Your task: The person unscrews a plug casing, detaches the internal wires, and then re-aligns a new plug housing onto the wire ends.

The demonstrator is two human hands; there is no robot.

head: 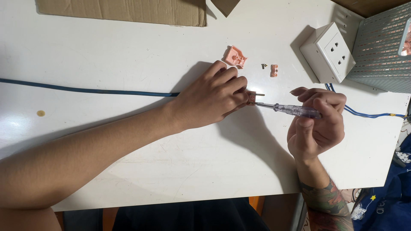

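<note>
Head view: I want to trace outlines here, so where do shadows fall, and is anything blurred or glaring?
Head view: soft dark shadows lie on the white table beside the left hand, under the right hand and left of the socket box; focus is sharp on the screwdriver; no strong glare shows.

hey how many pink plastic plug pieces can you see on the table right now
3. One pink cover piece lies above the left hand; a small pink piece lies right of it; a third, the plug part, sits at the left fingertips. More may be hidden under that hand.
</note>
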